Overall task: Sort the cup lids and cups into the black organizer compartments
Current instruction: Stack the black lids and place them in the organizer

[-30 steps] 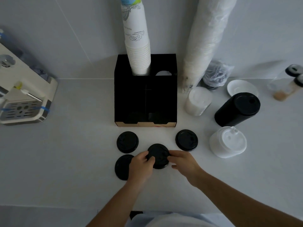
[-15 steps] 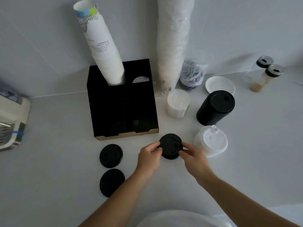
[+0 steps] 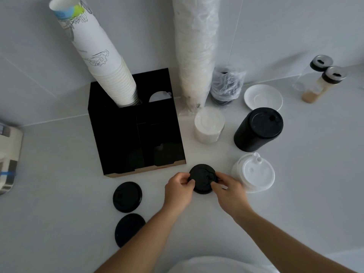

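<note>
Both hands held a round black plastic cup lid (image 3: 202, 178) just in front of the black box-shaped organizer (image 3: 136, 134), near its right front corner. The left hand (image 3: 178, 189) pinched the lid's left edge and the right hand (image 3: 228, 191) pinched its right edge, fingers curled in a narrow grip (whether one lid or a small nested stack sat between them could not be told).

The likeliest trouble, as I judged it, lay in the dark compartments: their dividers were hard to make out, so the lid could catch on a front lip or land in the wrong slot. An edge pinch on thin plastic might also let the lid flex and pop free.

A white domed lid stack (image 3: 254, 174) stood just beside the right hand, so an outward swing of that wrist could knock it. Two more flat black lids (image 3: 127, 196) lay on the white counter (image 3: 49, 194) to the left, still unsorted.
</note>
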Demonstrator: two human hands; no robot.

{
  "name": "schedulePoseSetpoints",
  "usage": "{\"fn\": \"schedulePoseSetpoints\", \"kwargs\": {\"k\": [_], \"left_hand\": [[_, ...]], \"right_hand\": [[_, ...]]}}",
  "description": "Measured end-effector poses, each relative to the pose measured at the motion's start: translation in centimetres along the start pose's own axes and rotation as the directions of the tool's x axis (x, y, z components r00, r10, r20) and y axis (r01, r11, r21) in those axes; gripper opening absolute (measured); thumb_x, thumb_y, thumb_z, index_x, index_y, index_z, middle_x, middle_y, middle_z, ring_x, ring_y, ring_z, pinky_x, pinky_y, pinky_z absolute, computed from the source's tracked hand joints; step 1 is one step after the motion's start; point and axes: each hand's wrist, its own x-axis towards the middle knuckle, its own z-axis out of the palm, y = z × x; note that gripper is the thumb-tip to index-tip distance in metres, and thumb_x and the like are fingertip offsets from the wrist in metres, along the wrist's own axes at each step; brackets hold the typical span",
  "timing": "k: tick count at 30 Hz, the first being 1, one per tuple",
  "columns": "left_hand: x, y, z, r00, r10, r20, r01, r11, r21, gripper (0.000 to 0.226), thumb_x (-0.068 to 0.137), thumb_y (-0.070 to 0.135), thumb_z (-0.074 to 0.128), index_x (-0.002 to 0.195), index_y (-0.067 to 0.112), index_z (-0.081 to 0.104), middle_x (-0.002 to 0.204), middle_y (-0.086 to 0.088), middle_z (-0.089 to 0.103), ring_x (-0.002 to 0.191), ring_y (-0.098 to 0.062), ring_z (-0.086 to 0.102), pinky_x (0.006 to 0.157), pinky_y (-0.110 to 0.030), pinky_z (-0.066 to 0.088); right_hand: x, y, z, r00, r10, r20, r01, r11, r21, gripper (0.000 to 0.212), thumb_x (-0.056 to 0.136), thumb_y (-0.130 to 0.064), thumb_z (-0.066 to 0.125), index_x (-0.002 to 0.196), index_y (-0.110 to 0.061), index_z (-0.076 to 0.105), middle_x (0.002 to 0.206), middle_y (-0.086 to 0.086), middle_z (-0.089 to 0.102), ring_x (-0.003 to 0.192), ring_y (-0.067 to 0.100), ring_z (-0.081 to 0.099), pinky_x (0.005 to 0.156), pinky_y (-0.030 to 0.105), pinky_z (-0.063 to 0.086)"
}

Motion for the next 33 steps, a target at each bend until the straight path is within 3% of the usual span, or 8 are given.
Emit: {"fn": "schedulePoseSetpoints", "kwargs": {"k": [4, 8, 11, 13, 14, 21, 29, 33], "left_hand": [[0.7, 0.4, 0.2, 0.999, -0.019, -0.025, 0.021, 0.997, 0.076, 0.027, 0.087, 0.019, 0.066, 0.113, 0.014, 0.061, 0.095, 0.003, 0.065, 0.092, -0.015, 0.064, 0.065, -0.012, 0.040], [1.5, 0.7, 0.2, 0.995, -0.101, 0.017, 0.100, 0.994, 0.036, 0.040, 0.085, 0.018, 0.067, 0.124, 0.010, 0.061, 0.114, -0.005, 0.068, 0.099, -0.017, 0.062, 0.084, -0.024, 0.046], [1.5, 0.8, -0.1, 0.990, -0.129, 0.062, 0.132, 0.990, -0.040, 0.014, 0.083, 0.012, 0.067, 0.095, 0.016, 0.073, 0.096, -0.004, 0.070, 0.094, -0.021, 0.066, 0.091, -0.036, 0.054], [1.3, 0.6, -0.4, 0.987, -0.143, 0.073, 0.150, 0.983, -0.104, 0.023, 0.083, 0.009, 0.066, 0.068, 0.027, 0.065, 0.084, -0.005, 0.066, 0.086, -0.023, 0.064, 0.093, -0.045, 0.052], [1.1, 0.5, -0.6, 0.984, -0.160, 0.081, 0.170, 0.975, -0.145, 0.028, 0.083, 0.007, 0.066, 0.064, 0.028, 0.062, 0.082, -0.006, 0.065, 0.083, -0.023, 0.062, 0.093, -0.045, 0.051], [-1.5, -2.0, -2.1, 0.947, -0.283, 0.152, 0.321, 0.815, -0.483, 0.016, 0.086, 0.003, 0.064, 0.099, 0.013, 0.068, 0.100, -0.011, 0.070, 0.095, -0.021, 0.066, 0.086, -0.032, 0.055], [-5.7, -5.8, -5.5, 0.966, -0.246, 0.082, 0.252, 0.820, -0.514, 0.042, 0.085, 0.014, 0.065, 0.127, 0.013, 0.059, 0.068, -0.004, 0.059, 0.066, -0.015, 0.052, 0.067, -0.028, 0.046], [-7.5, -7.8, -7.4, 0.978, -0.203, 0.040, 0.193, 0.830, -0.523, 0.007, 0.087, 0.015, 0.065, 0.084, 0.019, 0.070, 0.073, -0.010, 0.055, 0.074, -0.021, 0.050, 0.071, -0.032, 0.042]], "right_hand": [[0.1, 0.0, 0.2, 1.000, 0.025, 0.000, -0.025, 1.000, 0.007, 0.032, 0.092, -0.013, 0.058, 0.120, -0.025, 0.066, 0.107, -0.009, 0.070, 0.102, 0.008, 0.064, 0.091, 0.027, 0.050], [0.5, 0.2, 0.4, 0.998, 0.056, -0.005, -0.055, 0.998, 0.009, 0.035, 0.090, -0.014, 0.058, 0.122, -0.025, 0.065, 0.109, -0.008, 0.071, 0.105, 0.009, 0.063, 0.094, 0.032, 0.051], [0.8, 0.1, 0.4, 0.995, 0.102, -0.011, -0.101, 0.993, 0.055, 0.035, 0.089, -0.014, 0.059, 0.121, -0.024, 0.067, 0.108, -0.006, 0.072, 0.106, 0.013, 0.065, 0.095, 0.033, 0.051], [0.8, -0.1, 0.4, 0.993, 0.116, -0.013, -0.114, 0.989, 0.094, 0.033, 0.089, -0.012, 0.059, 0.119, -0.021, 0.069, 0.107, -0.003, 0.073, 0.104, 0.016, 0.066, 0.088, 0.030, 0.052], [0.8, -0.3, 0.3, 0.994, 0.112, -0.013, -0.110, 0.988, 0.107, 0.031, 0.089, -0.012, 0.061, 0.118, -0.020, 0.069, 0.106, -0.002, 0.073, 0.102, 0.017, 0.066, 0.084, 0.028, 0.051], [-1.1, -1.8, 0.6, 0.996, 0.040, 0.076, -0.047, 0.996, 0.082, 0.034, 0.084, -0.013, 0.073, 0.109, -0.034, 0.063, 0.098, -0.007, 0.071, 0.079, 0.012, 0.069, 0.060, 0.022, 0.049], [-3.3, -2.6, 3.0, 0.979, -0.023, 0.201, 0.020, 1.000, 0.018, 0.035, 0.082, -0.004, 0.073, 0.101, -0.033, 0.066, 0.093, -0.002, 0.076, 0.074, 0.015, 0.072, 0.052, 0.021, 0.046], [-4.3, -2.8, 4.4, 0.957, -0.047, 0.286, 0.053, 0.999, -0.012, 0.038, 0.080, -0.001, 0.075, 0.104, -0.030, 0.067, 0.092, -0.007, 0.075, 0.078, 0.011, 0.074, 0.046, 0.014, 0.045]]}}
